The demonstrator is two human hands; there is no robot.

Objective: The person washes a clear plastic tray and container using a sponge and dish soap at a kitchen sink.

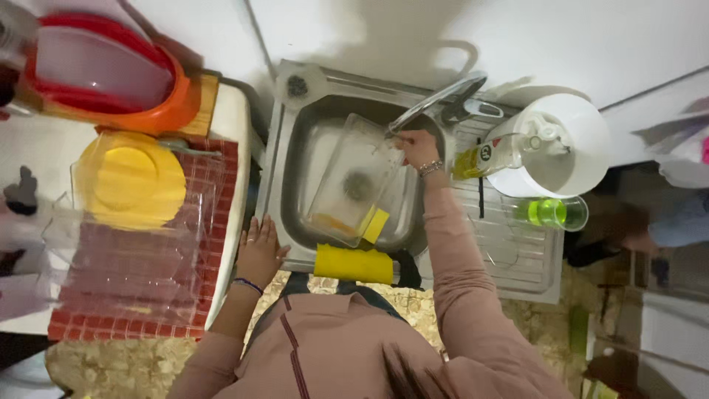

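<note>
A clear rectangular container [347,185] stands tilted in the steel sink [292,170], under the tap [436,100]. My right hand [417,148] grips the container's upper right rim. My left hand [258,247] lies flat with fingers spread on the sink's front left edge, holding nothing. A yellow sponge [375,225] rests against the container's lower corner.
A yellow cloth [353,264] hangs over the sink's front rim. Left: clear containers [133,244] on a red tiled counter, a yellow plate [131,177], orange and red bowls [111,74]. Right: a soap bottle [487,157], a white bowl [569,144], a green glass [550,213] on the drainboard.
</note>
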